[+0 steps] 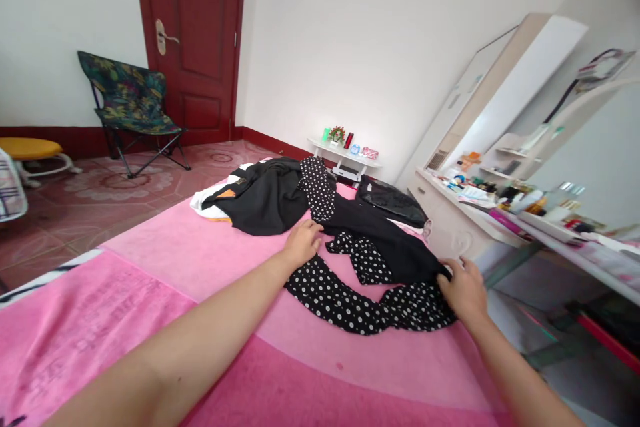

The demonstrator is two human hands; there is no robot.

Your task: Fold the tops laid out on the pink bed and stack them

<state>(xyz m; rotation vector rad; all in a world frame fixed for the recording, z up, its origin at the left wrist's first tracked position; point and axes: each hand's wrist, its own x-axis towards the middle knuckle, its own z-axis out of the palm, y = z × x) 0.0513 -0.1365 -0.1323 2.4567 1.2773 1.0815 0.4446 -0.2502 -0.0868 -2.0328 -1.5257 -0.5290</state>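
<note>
Black dotted garment (400, 247), forearms (220, 315) cut off

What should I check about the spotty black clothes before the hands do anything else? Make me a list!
1. Right hand holding the spotty garment: ok, at its right end.
2. Left hand at the cloth: ok, its fingertips reach the edge.
3. Left hand's grip firm: cannot tell.
4. Garment spread flat: not ok, its dotted parts curve and bunch.
5. Garment resting on the pink bed cover: ok.
6. Garment apart from the dark clothes: not ok, they meet.
</note>
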